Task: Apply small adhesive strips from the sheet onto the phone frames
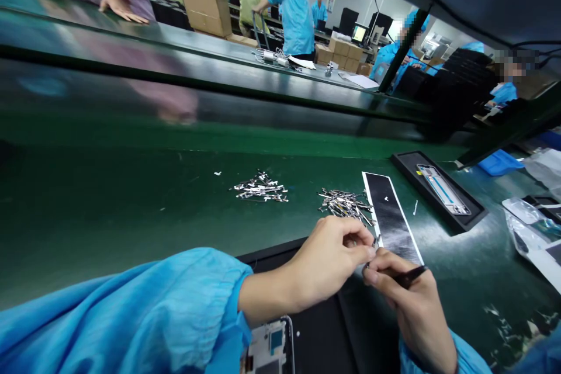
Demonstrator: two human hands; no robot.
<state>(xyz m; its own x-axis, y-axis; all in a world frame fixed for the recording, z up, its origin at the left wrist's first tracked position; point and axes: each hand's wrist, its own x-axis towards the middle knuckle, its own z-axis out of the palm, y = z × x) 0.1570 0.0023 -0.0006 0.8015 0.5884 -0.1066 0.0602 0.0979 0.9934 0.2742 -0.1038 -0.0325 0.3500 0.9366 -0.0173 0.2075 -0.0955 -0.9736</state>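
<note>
Where the blue sleeve (131, 310) enters from below, a white phone frame (268, 347) is seen beside a black mat (324, 333), nearest of all and well to the near-left of the black strip (390, 216); at the strip's near end the left hand (326, 263) is held with thumb and fingertips pinched narrowly on a small metal piece (374, 241), too small to be made out further; touching that hand, just below the strip's near end, the right hand (409, 304) is closed around a thin dark tool (409, 274), whose tip is turned towards the left fingertips; the strip itself is laid flat on the green belt (109, 204); just left of the strip a pile of small metal parts (344, 204) is heaped, and a second pile (262, 188) is found farther left; right of the strip a black tray (405, 166) holding a pale frame (442, 189) is set; far beyond the strip, people in blue coats (293, 6) are seen standing.
</note>
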